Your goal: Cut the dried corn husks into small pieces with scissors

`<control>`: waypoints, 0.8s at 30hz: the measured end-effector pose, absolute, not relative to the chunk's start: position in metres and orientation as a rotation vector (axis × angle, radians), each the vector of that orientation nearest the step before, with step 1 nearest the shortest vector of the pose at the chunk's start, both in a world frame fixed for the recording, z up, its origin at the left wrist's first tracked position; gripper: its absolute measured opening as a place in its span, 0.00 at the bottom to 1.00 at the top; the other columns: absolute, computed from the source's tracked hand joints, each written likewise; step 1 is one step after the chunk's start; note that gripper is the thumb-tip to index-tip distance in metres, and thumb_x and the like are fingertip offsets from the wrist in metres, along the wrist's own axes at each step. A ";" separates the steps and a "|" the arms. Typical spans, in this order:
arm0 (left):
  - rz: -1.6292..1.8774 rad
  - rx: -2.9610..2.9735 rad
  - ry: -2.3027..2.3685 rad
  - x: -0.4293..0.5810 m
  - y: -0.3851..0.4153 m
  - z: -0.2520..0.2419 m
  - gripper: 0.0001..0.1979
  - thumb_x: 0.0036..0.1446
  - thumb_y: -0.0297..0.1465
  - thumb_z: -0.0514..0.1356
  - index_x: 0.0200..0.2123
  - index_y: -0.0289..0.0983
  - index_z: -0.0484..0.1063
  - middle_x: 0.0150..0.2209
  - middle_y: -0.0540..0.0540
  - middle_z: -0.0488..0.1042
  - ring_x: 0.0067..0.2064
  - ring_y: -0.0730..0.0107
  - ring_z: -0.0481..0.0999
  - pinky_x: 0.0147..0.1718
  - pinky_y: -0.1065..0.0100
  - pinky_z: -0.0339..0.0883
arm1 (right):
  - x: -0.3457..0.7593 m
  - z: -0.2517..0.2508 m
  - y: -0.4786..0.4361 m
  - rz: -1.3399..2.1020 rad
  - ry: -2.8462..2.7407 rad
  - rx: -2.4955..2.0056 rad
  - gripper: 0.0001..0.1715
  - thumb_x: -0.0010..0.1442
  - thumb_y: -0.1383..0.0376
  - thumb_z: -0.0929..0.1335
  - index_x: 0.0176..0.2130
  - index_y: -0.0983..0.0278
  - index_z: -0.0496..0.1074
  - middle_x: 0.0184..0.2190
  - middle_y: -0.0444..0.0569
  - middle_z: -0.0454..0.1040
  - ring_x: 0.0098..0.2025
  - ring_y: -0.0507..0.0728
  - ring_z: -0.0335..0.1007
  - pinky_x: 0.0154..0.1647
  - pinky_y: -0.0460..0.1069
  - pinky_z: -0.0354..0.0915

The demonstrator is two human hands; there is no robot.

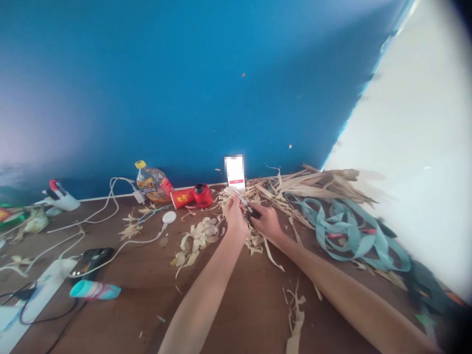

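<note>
Black-handled scissors [253, 213] are in my right hand [268, 222], its fingers wrapped round the handles and the blades pointing up and left. Close beside it, my left hand [236, 214] pinches a small pale piece of dried husk [229, 190] near the blades. Whether the blades touch the piece is too small to tell. Under and around both hands lie curled husk scraps [254, 242]. A pile of cut, petal-like husk pieces [201, 235] rests on the brown table [236, 305], left of my left forearm.
A lit phone [235, 169] leans on the blue wall behind my hands. Long dry husks [320, 183] and a looped light-blue ribbon [346, 228] lie right. Leftward are a red can [183, 197], a plastic bottle [152, 183], white cables [114, 199] and a turquoise roll [95, 290].
</note>
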State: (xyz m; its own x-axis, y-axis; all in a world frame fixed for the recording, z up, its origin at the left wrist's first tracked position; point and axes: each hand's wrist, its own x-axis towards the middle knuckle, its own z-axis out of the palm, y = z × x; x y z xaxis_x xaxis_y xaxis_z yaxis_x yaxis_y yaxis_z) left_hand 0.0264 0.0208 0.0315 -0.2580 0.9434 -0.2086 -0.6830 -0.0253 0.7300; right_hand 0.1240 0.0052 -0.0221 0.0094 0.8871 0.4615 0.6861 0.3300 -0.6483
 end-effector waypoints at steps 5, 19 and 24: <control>1.618 0.312 0.869 0.028 0.019 0.034 0.20 0.44 0.40 0.69 0.22 0.35 0.62 0.16 0.58 0.57 0.18 0.84 0.56 0.20 0.76 0.49 | 0.122 -0.018 0.004 0.267 -1.762 -1.429 0.25 0.49 0.68 0.66 0.47 0.59 0.76 0.30 0.46 0.80 0.30 0.55 0.75 0.32 0.45 0.64; 1.591 0.330 0.865 0.028 0.021 0.033 0.22 0.47 0.43 0.67 0.22 0.36 0.58 0.16 0.58 0.55 0.18 0.83 0.55 0.20 0.76 0.50 | 0.122 -0.019 0.004 0.273 -1.767 -1.415 0.24 0.49 0.69 0.66 0.47 0.58 0.76 0.33 0.46 0.81 0.33 0.56 0.76 0.34 0.44 0.64; 1.597 0.404 0.886 0.027 0.021 0.031 0.23 0.48 0.46 0.65 0.22 0.36 0.58 0.16 0.58 0.55 0.18 0.83 0.54 0.20 0.75 0.49 | 0.122 -0.018 0.004 0.303 -1.773 -1.410 0.24 0.50 0.69 0.66 0.47 0.58 0.76 0.33 0.46 0.81 0.32 0.56 0.76 0.33 0.44 0.65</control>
